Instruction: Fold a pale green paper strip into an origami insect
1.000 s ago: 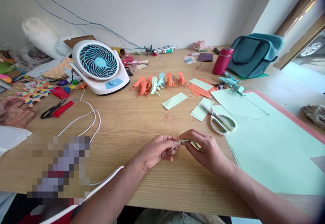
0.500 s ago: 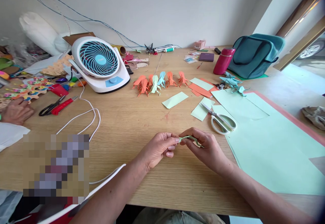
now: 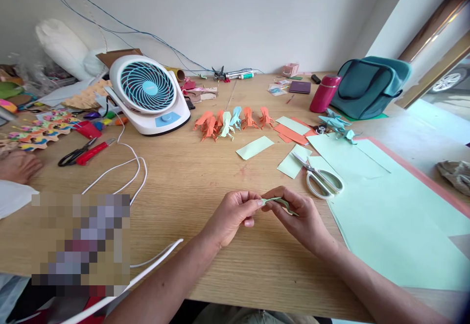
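Observation:
Between my two hands is a narrow folded strip of light green paper (image 3: pixel 274 199), held just above the table near its front. My left hand (image 3: pixel 237 214) pinches its left end between thumb and fingers. Farther along the strip, my right hand (image 3: pixel 299 215) grips it with thumb and fingers, and its free end bends down under that palm. Beyond my hands lie a green paper rectangle (image 3: pixel 254 148), another green piece (image 3: pixel 293 162) and white-handled scissors (image 3: pixel 323 182). A row of folded paper figures, with a pale green one (image 3: pixel 225 125) among orange ones (image 3: pixel 209 127), stands farther back.
Large green sheets (image 3: pixel 396 236) cover the right side. A white fan (image 3: pixel 149 94), red-handled cutter (image 3: pixel 93 152) and white cable (image 3: pixel 138 167) are on the left. Another person's hand (image 3: pixel 18 165) rests at the far left. A pink bottle (image 3: pixel 325 94) and teal bag (image 3: pixel 370 89) stand back right.
Both hands keep their hold on the green strip, with barely any shift. The camera view has moved slightly. The other person's hand at the left edge has shifted a little leftward.

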Available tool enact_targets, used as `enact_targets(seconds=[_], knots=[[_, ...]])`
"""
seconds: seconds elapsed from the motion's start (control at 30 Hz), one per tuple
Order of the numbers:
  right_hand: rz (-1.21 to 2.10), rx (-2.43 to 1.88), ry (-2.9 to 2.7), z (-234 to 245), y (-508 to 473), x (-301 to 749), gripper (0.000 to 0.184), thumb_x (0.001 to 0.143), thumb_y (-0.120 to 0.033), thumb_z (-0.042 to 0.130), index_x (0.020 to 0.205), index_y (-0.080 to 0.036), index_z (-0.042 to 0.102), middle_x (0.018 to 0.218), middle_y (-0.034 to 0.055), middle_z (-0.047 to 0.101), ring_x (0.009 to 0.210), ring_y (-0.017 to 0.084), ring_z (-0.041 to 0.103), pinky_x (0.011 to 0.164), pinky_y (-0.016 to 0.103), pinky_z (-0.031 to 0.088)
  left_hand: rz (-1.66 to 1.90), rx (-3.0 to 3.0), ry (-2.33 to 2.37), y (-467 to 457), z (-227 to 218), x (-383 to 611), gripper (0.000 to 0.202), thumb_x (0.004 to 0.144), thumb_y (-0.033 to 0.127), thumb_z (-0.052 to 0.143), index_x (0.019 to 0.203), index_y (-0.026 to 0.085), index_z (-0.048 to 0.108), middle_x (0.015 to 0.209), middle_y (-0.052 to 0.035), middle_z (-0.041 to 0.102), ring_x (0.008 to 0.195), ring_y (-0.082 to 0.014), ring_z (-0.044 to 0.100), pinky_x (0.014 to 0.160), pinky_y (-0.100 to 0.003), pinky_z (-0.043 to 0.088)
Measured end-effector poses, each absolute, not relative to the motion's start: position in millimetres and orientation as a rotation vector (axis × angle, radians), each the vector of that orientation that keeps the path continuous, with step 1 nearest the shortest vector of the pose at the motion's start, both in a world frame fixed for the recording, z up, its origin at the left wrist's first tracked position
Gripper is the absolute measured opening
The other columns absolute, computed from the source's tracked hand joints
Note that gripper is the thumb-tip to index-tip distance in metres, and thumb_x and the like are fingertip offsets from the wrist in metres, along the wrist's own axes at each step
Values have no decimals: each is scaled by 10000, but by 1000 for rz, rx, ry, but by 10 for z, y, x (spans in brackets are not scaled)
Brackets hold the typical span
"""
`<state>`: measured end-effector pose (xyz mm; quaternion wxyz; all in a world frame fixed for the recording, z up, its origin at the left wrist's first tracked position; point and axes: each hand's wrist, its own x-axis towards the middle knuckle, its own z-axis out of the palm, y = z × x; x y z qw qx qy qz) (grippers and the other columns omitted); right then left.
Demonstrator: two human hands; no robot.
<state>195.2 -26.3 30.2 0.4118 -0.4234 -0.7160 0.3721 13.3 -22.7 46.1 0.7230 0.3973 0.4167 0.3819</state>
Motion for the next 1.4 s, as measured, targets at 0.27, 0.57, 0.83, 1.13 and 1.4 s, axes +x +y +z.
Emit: enact_targets(seconds=[0.27, 0.57, 0.83, 1.13, 1.4], knots=[[927, -1030, -1805, 287, -287, 1934, 92, 953, -271, 597, 953, -211, 668, 890, 34, 707, 796, 158, 681, 718, 268, 516, 837, 856, 921, -225, 465, 147, 203, 732, 294, 731, 708, 131, 613, 624, 42, 472, 537, -49, 264, 449, -170, 223], [874, -997, -1834, 292, -298, 1923, 72, 943, -208, 595, 942, -218, 666, 877, 41, 705, 794, 171, 678, 726, 290, 522, 766, 841, 940, -203, 496, 119, 227, 676, 316, 736, 703, 139, 595, 581, 64, 442, 512, -43, 269, 466, -190, 215], [865, -943, -1860, 290, -299, 1951, 72, 948, -191, 591, 926, -217, 655, 837, 22, 688, 755, 151, 669, 698, 274, 507, 697, 813, 956, -171, 535, 100, 239, 630, 295, 750, 675, 143, 572, 569, 69, 425, 510, -40, 289, 472, -186, 227], [916, -928, -1861, 324, -295, 1972, 82, 969, -240, 578, 936, -209, 646, 807, 24, 681, 729, 147, 658, 679, 268, 495, 659, 1042, 1007, -154, 534, 3, 228, 672, 344, 735, 706, 136, 648, 676, 13, 542, 608, -92, 479, 577, -233, 467], [994, -1032, -1734, 308, -294, 1965, 160, 959, -344, 596, 911, -203, 656, 753, 30, 705, 686, 156, 673, 644, 261, 504, 916, 1229, 1034, -216, 498, 66, 213, 789, 331, 730, 846, 181, 589, 739, 18, 593, 665, -108, 543, 604, -214, 480]])
